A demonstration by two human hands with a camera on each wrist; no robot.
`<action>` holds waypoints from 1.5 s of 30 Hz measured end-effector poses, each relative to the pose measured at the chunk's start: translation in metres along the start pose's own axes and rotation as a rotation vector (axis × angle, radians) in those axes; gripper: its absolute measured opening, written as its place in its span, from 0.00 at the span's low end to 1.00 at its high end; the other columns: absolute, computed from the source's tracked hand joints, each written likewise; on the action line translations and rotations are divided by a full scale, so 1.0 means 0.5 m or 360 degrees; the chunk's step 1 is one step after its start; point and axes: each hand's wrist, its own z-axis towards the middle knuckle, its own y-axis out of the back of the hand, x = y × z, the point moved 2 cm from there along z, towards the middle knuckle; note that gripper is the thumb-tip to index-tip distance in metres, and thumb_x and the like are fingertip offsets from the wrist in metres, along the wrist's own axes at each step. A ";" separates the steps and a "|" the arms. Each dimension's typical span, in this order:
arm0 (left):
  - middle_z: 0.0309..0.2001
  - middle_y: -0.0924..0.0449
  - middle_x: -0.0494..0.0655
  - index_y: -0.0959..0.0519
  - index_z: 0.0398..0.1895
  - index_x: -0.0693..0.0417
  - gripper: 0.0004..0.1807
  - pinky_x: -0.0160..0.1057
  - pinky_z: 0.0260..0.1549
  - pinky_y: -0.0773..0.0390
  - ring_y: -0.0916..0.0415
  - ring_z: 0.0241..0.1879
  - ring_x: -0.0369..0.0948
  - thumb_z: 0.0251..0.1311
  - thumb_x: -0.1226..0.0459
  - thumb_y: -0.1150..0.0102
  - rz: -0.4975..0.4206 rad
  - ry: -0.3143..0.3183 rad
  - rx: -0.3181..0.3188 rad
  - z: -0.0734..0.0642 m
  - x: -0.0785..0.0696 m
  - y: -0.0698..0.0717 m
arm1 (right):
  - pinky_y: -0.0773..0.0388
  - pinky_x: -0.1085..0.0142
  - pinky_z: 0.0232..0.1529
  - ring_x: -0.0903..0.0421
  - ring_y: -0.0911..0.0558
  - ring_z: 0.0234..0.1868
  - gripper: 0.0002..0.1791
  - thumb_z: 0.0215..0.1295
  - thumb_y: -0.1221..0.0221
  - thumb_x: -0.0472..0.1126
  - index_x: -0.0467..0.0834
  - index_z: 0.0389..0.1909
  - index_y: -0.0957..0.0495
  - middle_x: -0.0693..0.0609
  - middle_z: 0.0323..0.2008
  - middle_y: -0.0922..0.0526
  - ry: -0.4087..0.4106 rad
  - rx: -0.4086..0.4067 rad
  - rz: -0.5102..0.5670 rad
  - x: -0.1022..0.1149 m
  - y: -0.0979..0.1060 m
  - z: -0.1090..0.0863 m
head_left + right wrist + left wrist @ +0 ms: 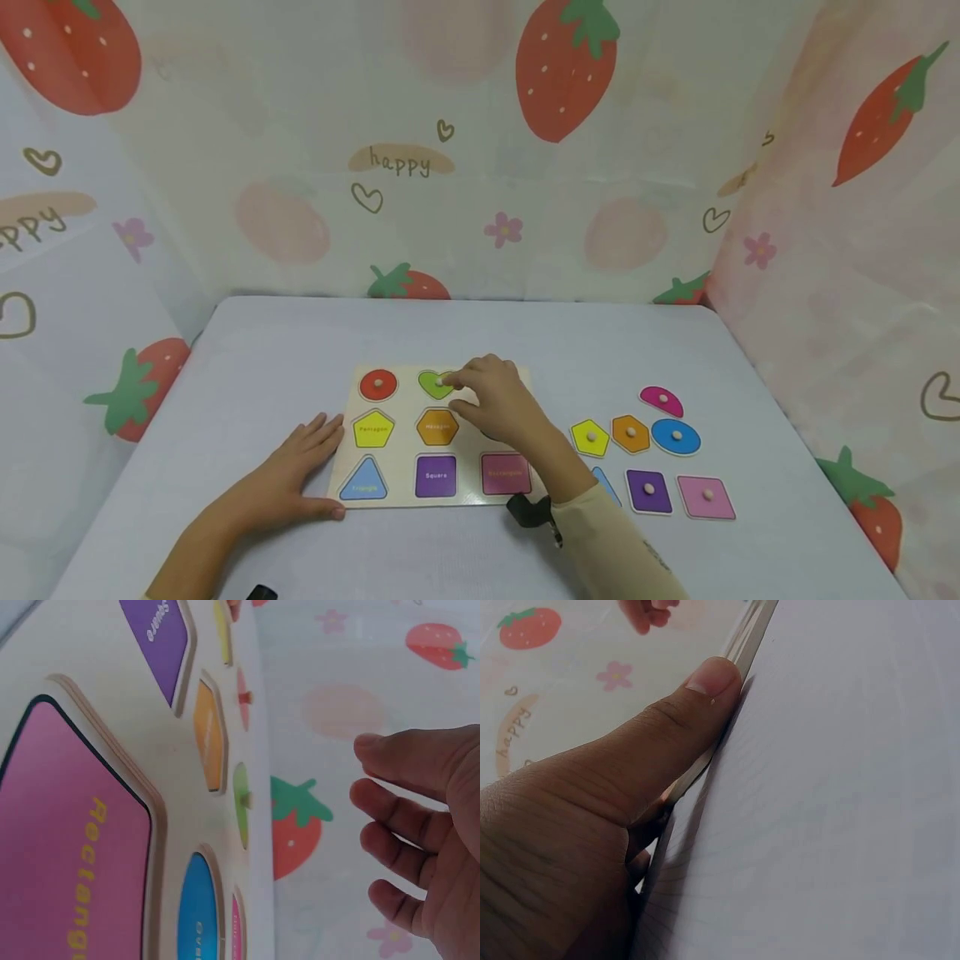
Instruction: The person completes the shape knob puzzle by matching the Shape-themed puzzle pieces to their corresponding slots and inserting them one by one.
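Observation:
A pale shape-puzzle board [402, 408] lies on the table, with a knobbed red circle piece [370, 389] and a knobbed green heart piece [430, 388] in its top row. My right hand [504, 407] hovers over the board's right side, fingertips beside the heart in the head view. In the right wrist view, its fingers [394, 806] are loosely bent with nothing between them. My left hand [281, 475] lies at the board's left edge, fingers spread. Its thumb [667, 724] rests along the board's edge in the left wrist view. Labelled recesses for pentagon, hexagon, triangle, square and rectangle show; my right hand covers others.
Loose knobbed pieces lie right of the board: a magenta half circle [658, 400], yellow pentagon [583, 442], orange hexagon [628, 442], blue oval [675, 447], purple square [649, 503], pink rectangle [693, 503] and a blue triangle [606, 486] partly behind my right forearm. Strawberry-print cloth [465, 217] surrounds the table.

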 end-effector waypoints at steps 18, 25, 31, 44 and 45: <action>0.82 0.49 0.44 0.42 0.81 0.50 0.68 0.67 0.75 0.51 0.61 0.82 0.55 0.37 0.26 0.31 -0.0005 -0.0004 0.0011 -0.010 0.004 -0.003 | 0.20 0.57 0.53 0.55 0.22 0.51 0.16 0.64 0.29 0.41 0.50 0.53 0.14 0.55 0.42 0.13 -0.0032 -0.0116 0.0145 -0.070 0.107 -0.038; 0.83 0.50 0.43 0.42 0.81 0.50 0.69 0.67 0.75 0.52 0.62 0.82 0.55 0.37 0.26 0.30 -0.0039 -0.0006 0.0017 -0.013 0.004 -0.001 | 0.18 0.54 0.53 0.52 0.22 0.54 0.16 0.66 0.31 0.39 0.48 0.54 0.14 0.54 0.43 0.13 -0.0108 -0.0205 0.0132 -0.111 0.159 -0.064; 0.83 0.50 0.43 0.42 0.81 0.50 0.69 0.67 0.75 0.52 0.62 0.82 0.55 0.37 0.26 0.30 -0.0040 -0.0019 0.0015 -0.010 0.000 -0.002 | 0.20 0.52 0.54 0.52 0.23 0.53 0.14 0.67 0.32 0.39 0.48 0.53 0.14 0.54 0.43 0.13 -0.0146 -0.0259 0.0141 -0.158 0.200 -0.087; 0.82 0.49 0.44 0.42 0.81 0.51 0.69 0.68 0.75 0.51 0.61 0.82 0.56 0.37 0.27 0.29 -0.0023 -0.0015 0.0004 -0.002 -0.001 0.000 | 0.24 0.46 0.56 0.47 0.24 0.55 0.16 0.70 0.35 0.41 0.44 0.57 0.16 0.47 0.49 0.14 -0.0491 -0.0395 0.0157 -0.296 0.265 -0.179; 0.82 0.49 0.44 0.42 0.81 0.51 0.69 0.67 0.75 0.51 0.61 0.82 0.55 0.36 0.27 0.29 -0.0024 -0.0014 0.0005 -0.002 -0.001 0.000 | 0.24 0.44 0.57 0.46 0.25 0.56 0.17 0.71 0.35 0.42 0.45 0.58 0.17 0.46 0.50 0.15 -0.0550 -0.0389 0.0172 -0.306 0.266 -0.189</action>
